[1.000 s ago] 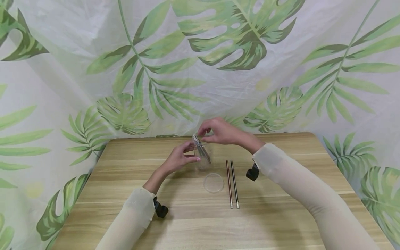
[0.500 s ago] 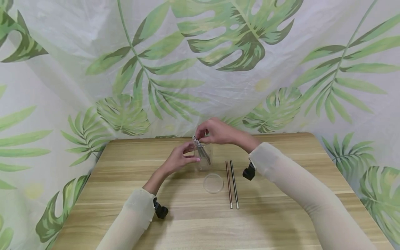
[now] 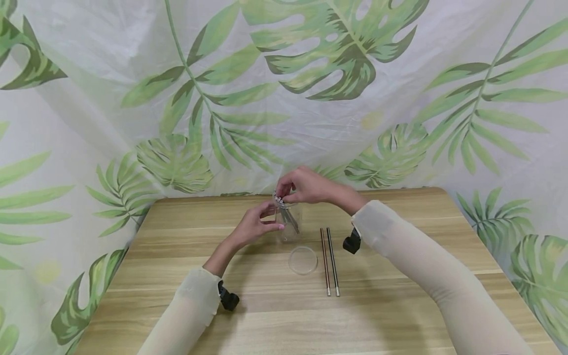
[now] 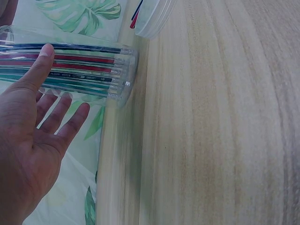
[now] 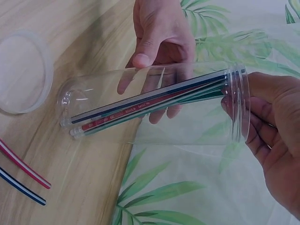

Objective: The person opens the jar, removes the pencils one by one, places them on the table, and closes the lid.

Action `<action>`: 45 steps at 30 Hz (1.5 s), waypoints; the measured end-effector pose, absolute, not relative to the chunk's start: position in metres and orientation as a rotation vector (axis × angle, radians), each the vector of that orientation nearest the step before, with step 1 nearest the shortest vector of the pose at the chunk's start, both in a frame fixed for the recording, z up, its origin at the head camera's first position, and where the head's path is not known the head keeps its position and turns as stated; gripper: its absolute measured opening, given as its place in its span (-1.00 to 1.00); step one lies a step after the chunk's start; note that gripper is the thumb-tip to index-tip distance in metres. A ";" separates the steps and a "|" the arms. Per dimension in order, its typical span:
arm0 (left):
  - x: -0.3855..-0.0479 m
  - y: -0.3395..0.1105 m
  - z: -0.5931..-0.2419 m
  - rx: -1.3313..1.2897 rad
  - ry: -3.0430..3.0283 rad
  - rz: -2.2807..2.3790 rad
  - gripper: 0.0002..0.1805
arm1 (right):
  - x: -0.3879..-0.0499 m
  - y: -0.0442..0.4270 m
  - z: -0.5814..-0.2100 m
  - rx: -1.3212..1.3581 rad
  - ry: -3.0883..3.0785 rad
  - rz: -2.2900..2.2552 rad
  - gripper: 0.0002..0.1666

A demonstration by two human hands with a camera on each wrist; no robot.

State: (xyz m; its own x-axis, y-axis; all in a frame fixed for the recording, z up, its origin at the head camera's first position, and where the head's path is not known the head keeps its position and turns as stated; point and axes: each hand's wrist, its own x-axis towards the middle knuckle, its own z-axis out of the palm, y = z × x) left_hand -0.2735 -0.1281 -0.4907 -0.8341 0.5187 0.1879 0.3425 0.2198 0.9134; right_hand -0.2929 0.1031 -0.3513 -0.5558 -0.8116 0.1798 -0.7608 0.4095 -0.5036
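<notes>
A clear, round plastic jar [image 3: 289, 234] stands near the table's back edge, with several striped pencils [image 5: 150, 101] leaning inside it. Blue, red and green ones show through the wall in both wrist views. My left hand [image 3: 255, 226] holds the jar from the left, thumb on the near side and fingers round the far side. At the mouth, my right hand [image 3: 308, 186] has its fingertips curled at the pencils' upper ends and pinches them; part of that contact is hidden behind the fingers. The pencils' lower ends lie close to the jar's bottom.
A clear round lid [image 3: 303, 260] lies on the wooden table [image 3: 266, 325] in front of the jar. To its right are a red pencil [image 3: 325, 261] and a dark blue pencil [image 3: 333, 261], side by side. A leaf-patterned cloth [image 3: 199, 162] hangs behind the table.
The pencils have sunk lower into the jar and their upper ends stick out less. My right hand has come down slightly and to the left with them; my left hand stays put.
</notes>
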 end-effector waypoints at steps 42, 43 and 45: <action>-0.275 -0.129 -0.491 0.837 2.347 1.653 -0.30 | -0.286 0.121 -0.353 -1.304 2.472 -1.430 -0.88; -0.275 -0.129 -0.491 0.839 2.345 1.657 -0.30 | -0.285 0.122 -0.354 -1.286 2.469 -1.461 -0.87; -0.275 -0.128 -0.492 0.847 2.344 1.659 -0.30 | -0.284 0.124 -0.355 -1.251 2.469 -1.520 -0.87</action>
